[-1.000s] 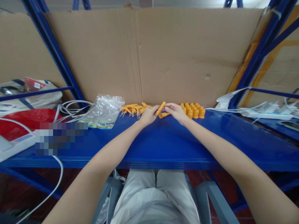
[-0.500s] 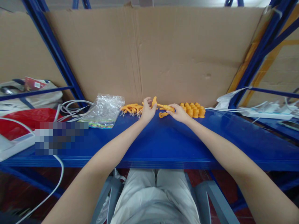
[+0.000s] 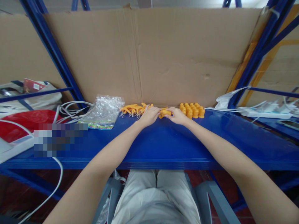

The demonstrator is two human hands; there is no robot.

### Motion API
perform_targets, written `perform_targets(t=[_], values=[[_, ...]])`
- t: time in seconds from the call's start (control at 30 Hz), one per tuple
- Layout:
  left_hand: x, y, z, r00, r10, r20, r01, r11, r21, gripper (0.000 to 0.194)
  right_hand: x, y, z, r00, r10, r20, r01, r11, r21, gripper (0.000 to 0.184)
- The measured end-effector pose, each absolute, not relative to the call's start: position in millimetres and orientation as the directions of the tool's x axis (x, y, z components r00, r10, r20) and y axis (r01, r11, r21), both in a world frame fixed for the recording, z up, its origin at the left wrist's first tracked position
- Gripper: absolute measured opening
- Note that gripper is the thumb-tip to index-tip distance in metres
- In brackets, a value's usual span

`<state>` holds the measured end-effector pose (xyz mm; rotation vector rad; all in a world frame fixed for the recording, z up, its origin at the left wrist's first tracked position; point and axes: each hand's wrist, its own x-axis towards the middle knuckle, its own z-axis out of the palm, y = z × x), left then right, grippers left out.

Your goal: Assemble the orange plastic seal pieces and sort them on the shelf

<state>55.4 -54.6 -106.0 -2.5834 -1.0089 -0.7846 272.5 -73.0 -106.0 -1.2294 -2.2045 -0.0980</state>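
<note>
Over the back middle of the blue table, my two hands meet around an orange plastic part (image 3: 165, 112). My right hand (image 3: 177, 115) grips its right side between thumb and fingers. My left hand (image 3: 149, 116) is closed at its left end, with the back of the hand up and the fingertips partly hidden. A low round orange end (image 3: 161, 115) shows between the hands. Just left of my left hand lies a pile of orange handle-like pieces (image 3: 132, 109) with silver wire spirals. Right of my right hand stand several orange knobbed plastic pieces (image 3: 192, 110) in rows.
A clear plastic bag (image 3: 106, 107) lies left of the pile. White cables (image 3: 77, 107) and a red bag (image 3: 30, 119) are farther left. A tall cardboard sheet (image 3: 163, 56) closes off the back. At the right are a white power strip (image 3: 268, 113) and a phone (image 3: 289, 124).
My left hand has turned palm down and come in toward my right hand. The raised orange fin-like end and the stretched-out orange length between the hands no longer show.
</note>
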Motion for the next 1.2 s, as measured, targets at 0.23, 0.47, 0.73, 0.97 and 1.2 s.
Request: perform_targets(t=[0.23,0.47,0.73,0.97,1.2], values=[[56,-57,-105,0.633,0.558,0.536,0.697,-0.713,-0.081,0.031,278,-72,-104,-0.455,0.710,0.537,0.756,0.627,-0.189,0.031],[58,-55,-104,0.596,0.574,0.562,0.669,-0.742,0.048,0.026,279,-82,-93,-0.543,0.670,0.506,0.769,0.638,-0.020,0.036],[61,-52,-92,0.532,0.762,0.369,0.387,-0.606,0.695,0.022,283,-90,-80,-0.634,0.583,0.509,0.760,0.592,0.268,0.041],[56,-67,-77,0.653,0.754,0.079,0.175,-0.252,0.952,0.022,291,-90,-72,-0.654,0.518,0.552,0.747,0.555,0.364,0.046],[63,-72,-70,0.689,0.724,-0.029,0.076,-0.032,0.997,0.018,299,-90,-67,-0.609,0.473,0.637,0.781,0.499,0.375,0.047]])
